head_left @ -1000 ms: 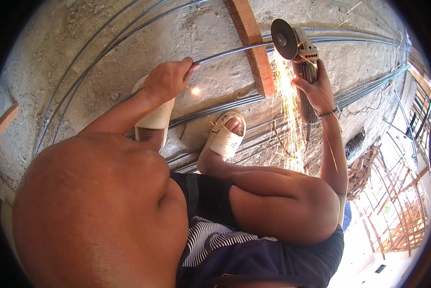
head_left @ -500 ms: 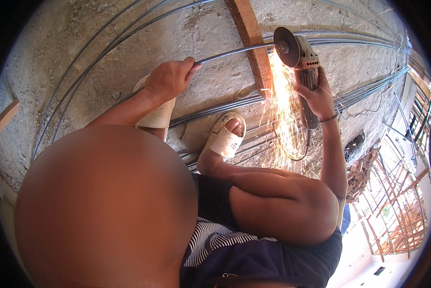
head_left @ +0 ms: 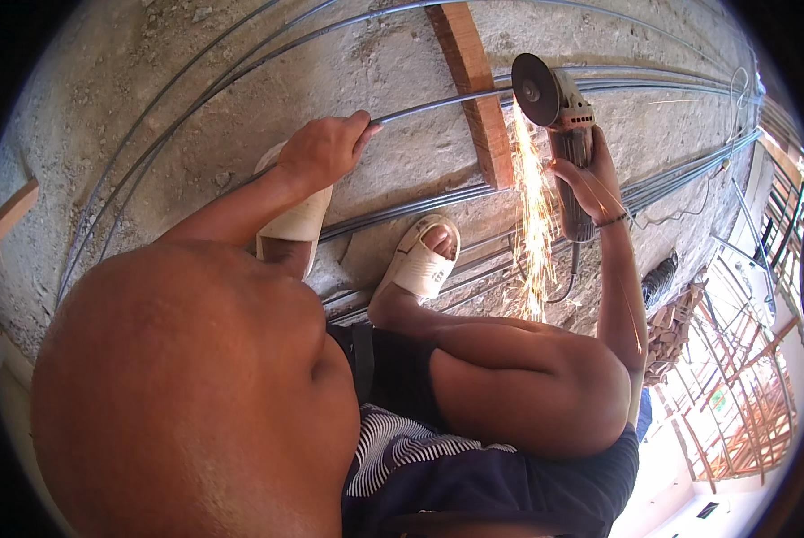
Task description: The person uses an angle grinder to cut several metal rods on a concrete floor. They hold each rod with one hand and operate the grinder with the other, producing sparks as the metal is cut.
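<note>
My left hand (head_left: 323, 154) is closed around a thin grey steel rod (head_left: 429, 107), which runs rightward across a wooden beam (head_left: 478, 108) on the ground. In my right hand (head_left: 596, 179) is an angle grinder (head_left: 570, 148), its body held upright in the picture with the cord trailing from the lower end. The grinder's dark round disc (head_left: 534, 91) meets the rod just right of the beam. A stream of orange sparks (head_left: 533, 224) falls from that contact toward my feet. The disc hides the exact cutting point.
Bundles of long steel rods (head_left: 420, 207) lie over the rough concrete ground (head_left: 366, 54). My sandalled foot (head_left: 427, 260) is close to the sparks. At right are a heap of broken pieces (head_left: 674, 336) and a lattice of bars (head_left: 747, 386). Another piece of wood (head_left: 8, 220) is at far left.
The spark stream has become narrower and dimmer. Both hands keep their holds, the grinder staying at nearly the same place on the rod.
</note>
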### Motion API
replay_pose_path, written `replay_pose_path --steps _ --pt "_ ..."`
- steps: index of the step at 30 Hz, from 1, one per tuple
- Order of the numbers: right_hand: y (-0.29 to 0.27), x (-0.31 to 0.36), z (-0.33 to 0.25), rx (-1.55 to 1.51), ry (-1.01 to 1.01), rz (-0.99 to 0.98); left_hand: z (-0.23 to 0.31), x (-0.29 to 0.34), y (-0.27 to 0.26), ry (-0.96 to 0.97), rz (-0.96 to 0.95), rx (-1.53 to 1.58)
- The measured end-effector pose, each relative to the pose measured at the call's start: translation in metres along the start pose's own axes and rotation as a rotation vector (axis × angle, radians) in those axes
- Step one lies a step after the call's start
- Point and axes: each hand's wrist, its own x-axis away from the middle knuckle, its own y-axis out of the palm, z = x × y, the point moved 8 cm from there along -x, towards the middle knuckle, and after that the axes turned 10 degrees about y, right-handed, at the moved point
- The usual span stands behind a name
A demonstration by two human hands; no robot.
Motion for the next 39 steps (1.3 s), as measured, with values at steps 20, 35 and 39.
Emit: replay_pose_path --steps 20,35,39 --pt "0.001 0.005 0.0 0.023 0.081 -0.04 -0.001 0.001 0.001 -0.002 0.018 0.018" --pt "0.001 0.0 -0.004 -0.018 0.025 0.013 0.0 0.0 0.001 -0.014 -0.003 0.007" --pt "0.001 0.004 -0.005 0.025 0.094 0.01 -0.001 0.0 0.0 -0.03 -0.017 -0.019"
